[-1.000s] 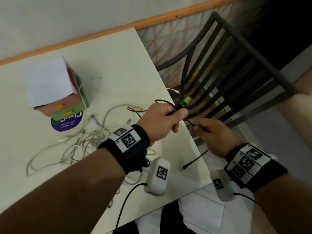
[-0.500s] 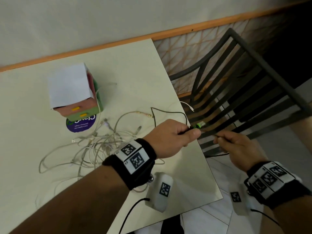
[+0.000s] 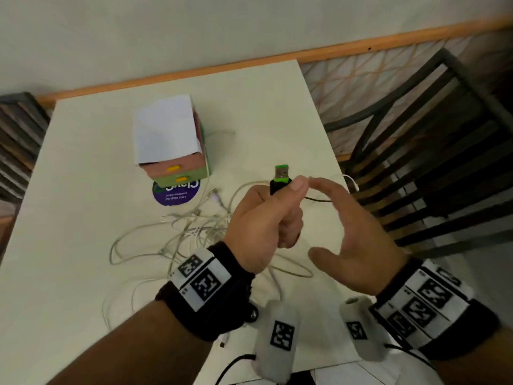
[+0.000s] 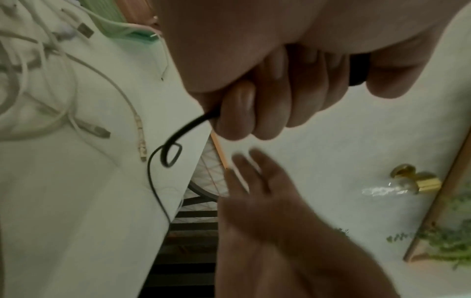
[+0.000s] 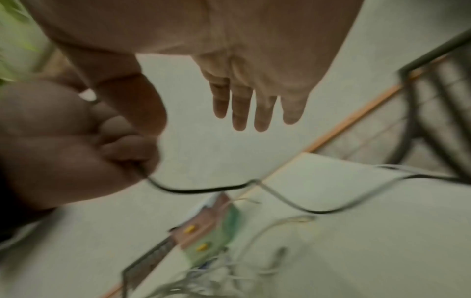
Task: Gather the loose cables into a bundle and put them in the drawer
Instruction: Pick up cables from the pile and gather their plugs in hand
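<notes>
The pale table (image 3: 83, 218) carries everything: toward its far side stands a small drawer box (image 3: 172, 143) with a pink drawer over a green one, both shut, yellow pulls facing the person, a purple sticker (image 3: 175, 193) beneath its front. Just beside that lies the tangle of white cables (image 3: 177, 234), looped loosely over one another, plugs sticking out at odd angles, none gathered yet. Above the tangle the left hand (image 3: 266, 218) is fisted round a black cable (image 4: 175, 139), pinching its green-tipped USB plug (image 3: 281, 176) upright between thumb and forefinger; the cord trails from the bottom of the fist, kinks into a small loop and runs off the table's right edge toward the slatted chair (image 3: 433, 151). The right hand (image 3: 358, 240) hovers just beside it, fingers spread wide and straight, holding nothing. The risk, as I judge it, is that trailing length: pulled in quickly, it could catch on the chair slats or tighten the kink into a knot, and dragged across the white cables it could snarl with them.
</notes>
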`<control>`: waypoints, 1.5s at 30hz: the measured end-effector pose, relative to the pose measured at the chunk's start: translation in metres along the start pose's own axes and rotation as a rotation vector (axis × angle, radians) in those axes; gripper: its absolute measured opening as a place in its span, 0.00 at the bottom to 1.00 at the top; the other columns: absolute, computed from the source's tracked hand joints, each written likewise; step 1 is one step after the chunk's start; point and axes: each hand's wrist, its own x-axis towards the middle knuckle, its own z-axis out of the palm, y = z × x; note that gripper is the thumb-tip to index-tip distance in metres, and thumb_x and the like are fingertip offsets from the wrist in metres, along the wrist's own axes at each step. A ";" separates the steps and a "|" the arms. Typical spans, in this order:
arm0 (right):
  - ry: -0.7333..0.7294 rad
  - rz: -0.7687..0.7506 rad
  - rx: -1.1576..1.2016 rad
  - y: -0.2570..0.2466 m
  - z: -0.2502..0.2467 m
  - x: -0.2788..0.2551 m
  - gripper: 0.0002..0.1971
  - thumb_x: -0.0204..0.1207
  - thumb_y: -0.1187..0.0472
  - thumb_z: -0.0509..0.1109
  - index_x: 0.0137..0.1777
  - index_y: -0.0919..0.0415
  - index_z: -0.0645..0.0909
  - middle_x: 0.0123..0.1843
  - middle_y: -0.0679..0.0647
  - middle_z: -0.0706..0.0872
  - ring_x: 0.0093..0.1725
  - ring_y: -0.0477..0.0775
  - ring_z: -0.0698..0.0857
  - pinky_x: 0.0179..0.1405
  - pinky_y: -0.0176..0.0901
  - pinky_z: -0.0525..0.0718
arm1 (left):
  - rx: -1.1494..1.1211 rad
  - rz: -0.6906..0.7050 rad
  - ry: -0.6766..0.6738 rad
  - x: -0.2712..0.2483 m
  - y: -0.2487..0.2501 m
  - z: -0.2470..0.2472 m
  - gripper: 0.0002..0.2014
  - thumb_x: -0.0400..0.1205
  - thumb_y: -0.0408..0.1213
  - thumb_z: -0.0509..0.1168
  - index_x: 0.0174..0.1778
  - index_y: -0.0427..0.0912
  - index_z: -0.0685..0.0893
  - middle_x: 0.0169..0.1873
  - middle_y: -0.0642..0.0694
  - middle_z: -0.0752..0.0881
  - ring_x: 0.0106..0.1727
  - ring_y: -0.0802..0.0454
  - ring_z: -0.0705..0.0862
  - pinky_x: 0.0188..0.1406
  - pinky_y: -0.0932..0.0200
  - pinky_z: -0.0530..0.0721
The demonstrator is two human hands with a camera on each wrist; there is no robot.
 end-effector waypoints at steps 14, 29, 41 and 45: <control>-0.132 0.324 -0.200 -0.036 0.127 0.146 0.11 0.72 0.54 0.71 0.53 0.53 0.85 0.48 0.49 0.87 0.52 0.53 0.86 0.50 0.39 0.80 | -0.140 -0.216 0.799 -0.025 -0.007 -0.122 0.18 0.82 0.36 0.62 0.28 0.47 0.63 0.20 0.49 0.59 0.18 0.53 0.55 0.18 0.63 0.56; -0.137 0.194 -0.408 -0.019 0.170 0.193 0.03 0.76 0.55 0.72 0.46 0.52 0.86 0.46 0.48 0.87 0.47 0.52 0.86 0.49 0.47 0.84 | 0.129 -0.158 0.668 -0.035 -0.013 -0.155 0.15 0.77 0.39 0.69 0.27 0.52 0.71 0.21 0.53 0.67 0.23 0.52 0.64 0.25 0.53 0.64; 0.010 0.139 0.335 -0.081 0.111 0.151 0.10 0.74 0.66 0.76 0.35 0.64 0.77 0.28 0.55 0.89 0.27 0.52 0.84 0.31 0.44 0.84 | 0.326 -0.029 0.504 -0.007 0.024 -0.146 0.13 0.64 0.36 0.68 0.43 0.40 0.78 0.29 0.53 0.79 0.24 0.59 0.71 0.27 0.60 0.71; 0.064 0.173 0.151 -0.081 0.121 0.145 0.15 0.74 0.53 0.77 0.31 0.61 0.81 0.23 0.52 0.84 0.22 0.46 0.77 0.25 0.42 0.78 | 0.082 -0.074 0.398 -0.011 0.030 -0.140 0.05 0.69 0.31 0.58 0.36 0.44 0.70 0.17 0.58 0.71 0.17 0.60 0.63 0.18 0.65 0.61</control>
